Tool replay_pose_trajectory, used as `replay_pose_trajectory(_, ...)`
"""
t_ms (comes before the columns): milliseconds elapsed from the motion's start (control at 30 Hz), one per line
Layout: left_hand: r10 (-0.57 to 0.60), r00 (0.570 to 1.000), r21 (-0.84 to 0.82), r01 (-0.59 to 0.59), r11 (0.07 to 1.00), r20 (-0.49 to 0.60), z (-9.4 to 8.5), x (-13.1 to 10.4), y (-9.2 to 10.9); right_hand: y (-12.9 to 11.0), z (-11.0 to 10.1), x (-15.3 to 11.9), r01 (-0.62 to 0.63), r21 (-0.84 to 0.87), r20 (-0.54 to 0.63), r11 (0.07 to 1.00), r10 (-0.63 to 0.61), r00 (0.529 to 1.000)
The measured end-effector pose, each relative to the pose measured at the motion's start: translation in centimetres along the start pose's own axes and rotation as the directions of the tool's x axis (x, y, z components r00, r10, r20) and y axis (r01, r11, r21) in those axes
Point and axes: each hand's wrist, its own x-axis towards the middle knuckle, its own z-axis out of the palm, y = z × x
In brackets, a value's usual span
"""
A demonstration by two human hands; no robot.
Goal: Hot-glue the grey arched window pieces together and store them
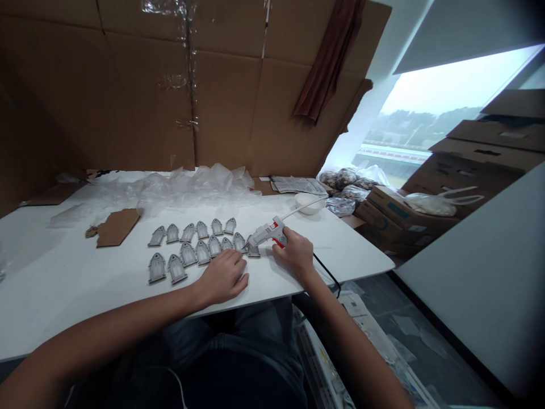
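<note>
My right hand (297, 253) is wrapped round the handle of a grey and white glue gun (268, 232) with a red trigger. The gun's nozzle points left and down at the right end of the lower rows of small grey arched pieces (156, 268). A white glue stick sticks out of its back. My left hand (225, 274) rests at the table's front, its fingers curled at the near edge of the pieces; whether it grips one is hidden. Several pieces lie in rows on the white table (76, 284).
Crumpled clear plastic (196, 190) lies along the back, below a tall cardboard sheet (221, 108). A cardboard scrap (117, 227) is on the left. A white bowl (310, 203) stands behind the gun. A black cord (327, 270) hangs over the front edge.
</note>
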Motion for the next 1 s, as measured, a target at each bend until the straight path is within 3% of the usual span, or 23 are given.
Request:
replay_pose_trajectory(767,-0.012,1.0,0.002,0.012,1.0,0.014,-0.11,-0.02,0.01,0.14,-0.26,-0.15,-0.007,-0.024,0.0,1.0,0.007,1.0)
replay_pose_trajectory(1000,-0.001,1.0,0.033,0.001,0.999,0.022,-0.33,-0.27,0.16,0.0,0.09,0.25,-0.124,0.001,-0.052,0.992,0.123,0.991)
